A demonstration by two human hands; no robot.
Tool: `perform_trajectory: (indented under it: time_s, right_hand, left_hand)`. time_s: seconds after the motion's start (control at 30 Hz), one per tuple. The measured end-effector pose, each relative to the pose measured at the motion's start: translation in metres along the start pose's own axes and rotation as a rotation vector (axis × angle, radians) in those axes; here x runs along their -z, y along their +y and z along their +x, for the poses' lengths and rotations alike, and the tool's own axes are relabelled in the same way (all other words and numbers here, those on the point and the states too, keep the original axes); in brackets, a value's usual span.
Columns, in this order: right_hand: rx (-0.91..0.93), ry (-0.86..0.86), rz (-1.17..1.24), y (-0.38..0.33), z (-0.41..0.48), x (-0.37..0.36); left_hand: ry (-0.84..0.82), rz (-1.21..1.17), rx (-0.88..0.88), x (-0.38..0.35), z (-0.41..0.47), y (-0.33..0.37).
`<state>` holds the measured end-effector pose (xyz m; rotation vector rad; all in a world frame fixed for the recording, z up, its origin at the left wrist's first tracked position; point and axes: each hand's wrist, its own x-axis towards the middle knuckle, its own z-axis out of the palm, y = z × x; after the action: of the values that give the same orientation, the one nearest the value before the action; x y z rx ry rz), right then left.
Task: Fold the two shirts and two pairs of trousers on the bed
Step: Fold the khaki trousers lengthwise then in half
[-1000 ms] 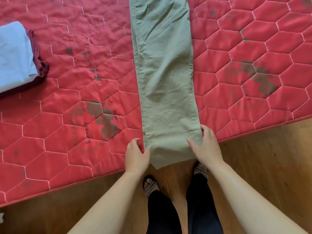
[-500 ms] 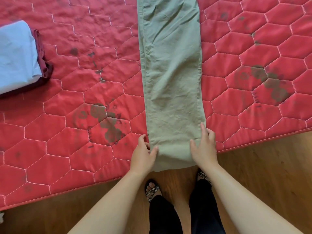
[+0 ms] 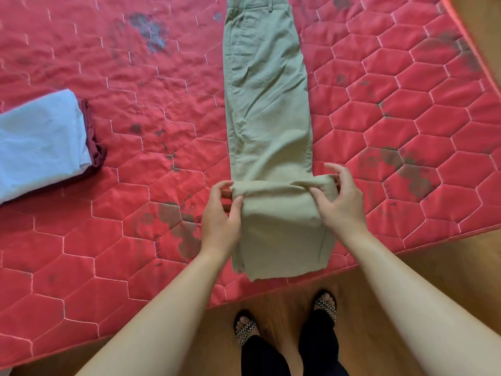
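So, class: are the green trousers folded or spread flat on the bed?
Partly folded. The left hand and right hand hold the hem end of the trousers doubled back over the legs; the waist half lies flat.

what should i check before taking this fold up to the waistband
1. Grip of left hand on hem corner: ok.
2. Grip of right hand on the other corner: ok.
3. Hem level across the trousers: ok.
4. Cloth ahead smooth: not ok, creased.
5. Way to waistband free, pile off to the left: ok.
6. Seams of the lower layer lined up: cannot tell.
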<state>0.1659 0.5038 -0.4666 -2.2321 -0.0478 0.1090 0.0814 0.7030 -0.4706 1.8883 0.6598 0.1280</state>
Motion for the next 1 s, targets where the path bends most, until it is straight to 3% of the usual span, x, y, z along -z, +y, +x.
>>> perform_trajectory:
  time_s: [0.1,0.17,0.27,0.33,0.53,0.73,0.9,1.0]
  right_hand:
    - [-0.038,0.007,0.014,-0.019,0.051,0.002]
    - [-0.135,-0.097,0.034,-0.018,0.082,-0.004]
    - [-0.3,-0.289,0.181,0.003,0.109,-0.015]
    - [-0.345,-0.318,0.194,0.025,0.108,-0.022]
    - [-0.373,-0.349,0.058,0.068,0.072,-0.042]
    - [-0.49,-0.181,0.169,0.051,0.088,-0.042]
    - [-0.442,-0.13,0.18,0.021,0.141,-0.034]
    - [-0.415,-0.122,0.189,-0.003,0.205,-0.034]
  left_hand:
    - [0.045,-0.053,-0.005,-0.001,0.04,0.031]
    - [-0.007,-0.047,0.046,-0.008,0.066,0.037]
    - [-0.18,0.037,0.284,-0.022,0.095,0.019]
    - [-0.25,0.133,0.389,-0.033,0.102,-0.003]
    - [-0.128,0.298,0.36,-0.056,0.09,-0.034]
    - [0.014,0.121,0.341,-0.051,0.101,-0.007]
    - [0.042,0.028,0.291,-0.047,0.166,0.034]
    - [0.026,-0.055,0.401,-0.047,0.231,0.064]
